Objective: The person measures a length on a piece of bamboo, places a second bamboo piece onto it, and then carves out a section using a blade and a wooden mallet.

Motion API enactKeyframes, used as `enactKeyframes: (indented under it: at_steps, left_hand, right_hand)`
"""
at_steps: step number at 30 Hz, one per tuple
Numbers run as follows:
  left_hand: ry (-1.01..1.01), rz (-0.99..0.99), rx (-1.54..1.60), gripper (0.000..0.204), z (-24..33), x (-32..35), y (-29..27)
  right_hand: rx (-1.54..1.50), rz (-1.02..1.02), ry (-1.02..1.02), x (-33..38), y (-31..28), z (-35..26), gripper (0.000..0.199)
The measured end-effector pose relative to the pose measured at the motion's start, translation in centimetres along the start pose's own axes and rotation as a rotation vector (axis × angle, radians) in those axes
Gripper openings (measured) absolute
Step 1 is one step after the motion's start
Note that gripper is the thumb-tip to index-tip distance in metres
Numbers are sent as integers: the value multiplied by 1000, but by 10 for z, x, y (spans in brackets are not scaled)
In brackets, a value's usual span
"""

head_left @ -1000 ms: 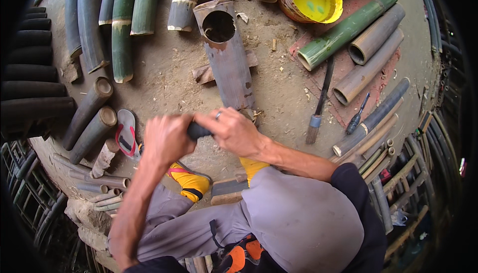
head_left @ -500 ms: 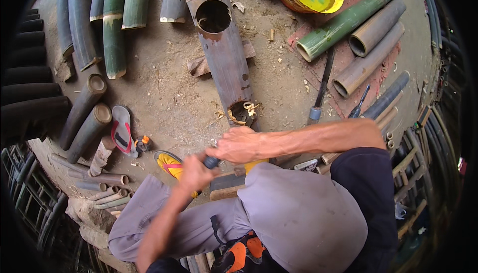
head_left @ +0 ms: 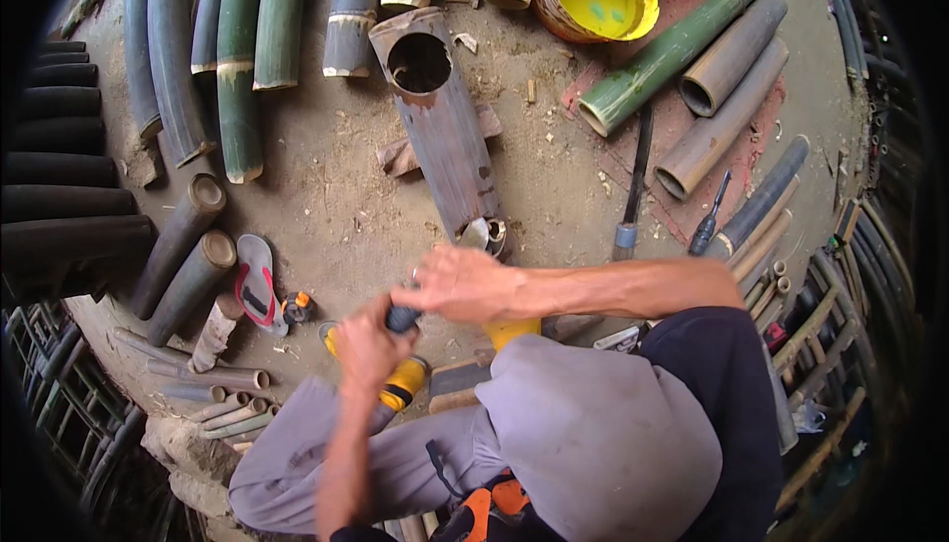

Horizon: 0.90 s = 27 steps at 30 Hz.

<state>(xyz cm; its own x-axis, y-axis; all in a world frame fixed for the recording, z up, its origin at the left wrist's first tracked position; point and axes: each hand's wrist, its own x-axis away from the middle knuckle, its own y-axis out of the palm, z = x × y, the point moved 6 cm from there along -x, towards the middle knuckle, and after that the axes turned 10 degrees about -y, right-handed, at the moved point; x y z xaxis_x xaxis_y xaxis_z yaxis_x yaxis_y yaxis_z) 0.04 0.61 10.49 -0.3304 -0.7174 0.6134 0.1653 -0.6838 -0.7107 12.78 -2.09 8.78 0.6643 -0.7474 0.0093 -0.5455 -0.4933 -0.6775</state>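
My left hand is wrapped round the dark grip of a hand tool. Just to its right, my right hand closes over the tool too, its fingers bent down; most of the tool is hidden beneath it. A pale, shiny piece, perhaps the blade, shows beyond the right hand at the near opening of a thick grey-brown bamboo tube. The tube slopes away from me and has a large round hole cut near its far end. Its near end is partly covered by my right hand.
A wooden block lies under the tube. Cut bamboo lengths line the far left, more lie right, near a yellow bucket. A screwdriver-like tool, a flip-flop and an orange-black tape measure rest on the ground.
Both hands have shifted slightly left and forward relative to the ground. The pale, shiny piece now shows at the tube's near opening, where light shavings showed before. The view has tilted slightly.
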Motion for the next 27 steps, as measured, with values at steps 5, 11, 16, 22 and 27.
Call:
enactKeyframes:
  at_steps: [5,11,16,22,27]
  left_hand:
    - [337,-141,-470,21,65,-67,-61]
    - [618,-268,-837,9,147,-93,-55]
    - [449,-496,-570,21,95,-83,-29]
    - [-297,-524,424,49,33,23,-29]
    - [450,-173,441,84,108,39,10]
  right_hand:
    - [-125,535,245,7,-31,17,38]
    - [-172,931,453,39,-38,27,40]
    - [-255,469,451,31,-23,23,55]
    - [-331,694,271,76,-81,-38,81]
    - [-1146,896,689,117,-44,-8,59]
